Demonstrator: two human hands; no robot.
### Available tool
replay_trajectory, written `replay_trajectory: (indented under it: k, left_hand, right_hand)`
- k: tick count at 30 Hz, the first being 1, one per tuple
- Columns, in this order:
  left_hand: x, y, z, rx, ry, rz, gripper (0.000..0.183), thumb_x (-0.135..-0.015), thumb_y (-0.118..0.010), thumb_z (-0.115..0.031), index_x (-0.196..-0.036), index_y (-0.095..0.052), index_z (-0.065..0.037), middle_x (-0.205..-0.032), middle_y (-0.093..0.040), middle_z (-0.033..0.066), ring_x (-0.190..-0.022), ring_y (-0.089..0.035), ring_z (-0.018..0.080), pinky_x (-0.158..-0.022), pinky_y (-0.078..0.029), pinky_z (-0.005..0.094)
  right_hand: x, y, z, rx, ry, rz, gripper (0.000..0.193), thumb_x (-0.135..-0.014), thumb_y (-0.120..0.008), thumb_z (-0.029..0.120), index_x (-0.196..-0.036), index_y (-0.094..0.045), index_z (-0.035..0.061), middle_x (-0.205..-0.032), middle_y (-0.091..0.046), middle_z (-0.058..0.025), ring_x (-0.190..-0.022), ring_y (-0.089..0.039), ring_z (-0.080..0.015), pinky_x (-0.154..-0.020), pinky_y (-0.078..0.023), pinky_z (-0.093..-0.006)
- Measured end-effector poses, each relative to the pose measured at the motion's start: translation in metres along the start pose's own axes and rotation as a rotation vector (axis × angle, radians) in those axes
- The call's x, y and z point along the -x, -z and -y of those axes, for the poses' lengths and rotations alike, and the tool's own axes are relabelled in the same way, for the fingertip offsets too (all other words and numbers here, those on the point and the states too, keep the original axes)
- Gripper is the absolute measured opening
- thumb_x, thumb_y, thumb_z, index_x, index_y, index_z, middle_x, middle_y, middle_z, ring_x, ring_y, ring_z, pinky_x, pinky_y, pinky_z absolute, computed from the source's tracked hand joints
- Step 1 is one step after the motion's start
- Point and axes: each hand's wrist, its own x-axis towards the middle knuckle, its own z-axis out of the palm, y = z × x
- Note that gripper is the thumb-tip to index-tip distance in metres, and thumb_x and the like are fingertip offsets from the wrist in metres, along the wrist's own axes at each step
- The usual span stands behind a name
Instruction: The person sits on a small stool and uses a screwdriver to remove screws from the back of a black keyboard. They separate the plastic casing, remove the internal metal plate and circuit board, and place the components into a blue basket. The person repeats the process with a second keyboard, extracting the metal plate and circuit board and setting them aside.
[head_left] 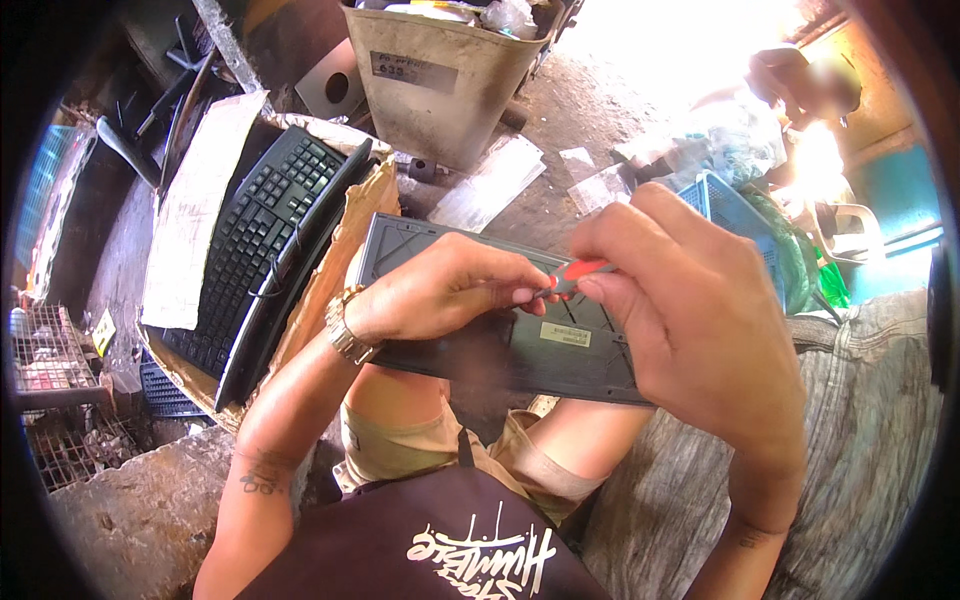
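Note:
A dark keyboard (480,370) lies underside up across my thighs, with a pale label near its middle. Over it, my right hand (700,320) grips a screwdriver (588,270) by its red and grey handle. My left hand (425,290), with a metal watch (345,325) at the wrist, reaches across the keyboard. Its thumb and forefinger are pinched together at the front end of the screwdriver. Whether the tip touches the keyboard I cannot tell, since my fingers cover it.
On the left, a cardboard box (372,205) holds several black keyboards (265,205). Ahead stands a dirty bin (460,100) filled with scrap, with paper sheets (490,180) beside it. A blue crate (735,215) and plastic bags (720,150) lie at the right, near another person (790,85).

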Motion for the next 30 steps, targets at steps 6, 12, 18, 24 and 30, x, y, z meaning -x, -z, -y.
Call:
replay_trajectory:
  k: [6,12,18,24,30]
  left_hand:
    - [0.003,0.002,0.001,-0.027,0.007,0.016,0.024,-0.101,-0.058,-0.003,-0.122,-0.069,0.001,-0.104,-0.076,0.0169,-0.096,-0.072,0.0193,-0.091,-0.056,0.0342]
    - [0.005,0.002,0.001,-0.103,-0.012,0.05,0.017,-0.102,-0.061,-0.011,-0.111,-0.07,0.0,-0.091,-0.071,0.0177,-0.08,-0.064,0.0212,-0.078,-0.053,0.0375]
    - [0.011,-0.004,-0.01,-0.297,-0.112,-0.037,0.033,-0.087,-0.061,0.003,-0.118,-0.067,0.0,-0.11,-0.07,0.0259,-0.112,-0.063,0.0483,-0.092,-0.053,0.0476]
    - [0.01,-0.007,-0.013,-0.314,0.071,0.026,0.028,-0.091,-0.06,0.002,-0.115,-0.071,-0.009,-0.104,-0.074,0.0185,-0.103,-0.068,0.0431,-0.086,-0.056,0.042]
    - [0.016,-0.011,-0.008,-0.325,-0.01,-0.027,0.025,-0.091,-0.058,0.003,-0.109,-0.072,-0.008,-0.103,-0.074,0.018,-0.101,-0.069,0.0419,-0.083,-0.057,0.04]
  right_hand:
    - [-0.004,-0.005,0.002,0.056,0.007,0.05,0.01,-0.09,-0.069,0.007,-0.099,-0.064,0.0056,-0.087,-0.058,-0.0138,-0.076,-0.061,-0.038,-0.065,-0.047,-0.0459]
    - [-0.004,-0.004,0.009,0.176,-0.009,0.142,0.016,-0.095,-0.069,0.02,-0.096,-0.058,0.0079,-0.082,-0.063,-0.0126,-0.071,-0.066,-0.039,-0.062,-0.05,-0.0483]
    - [-0.006,-0.011,0.01,0.097,0.087,0.075,0.032,-0.098,-0.067,0.035,-0.091,-0.053,0.0072,-0.067,-0.067,-0.0122,-0.062,-0.068,-0.0383,-0.053,-0.052,-0.0482]
    - [-0.005,-0.001,0.014,0.227,-0.023,0.164,0.031,-0.098,-0.063,0.031,-0.094,-0.058,0.0012,-0.065,-0.066,-0.014,-0.062,-0.07,-0.0378,-0.056,-0.056,-0.0486]
    - [-0.016,0.002,0.012,0.094,0.213,0.198,0.024,-0.091,-0.065,0.02,-0.099,-0.066,-0.0036,-0.077,-0.071,-0.0154,-0.073,-0.073,-0.0368,-0.062,-0.057,-0.0459]
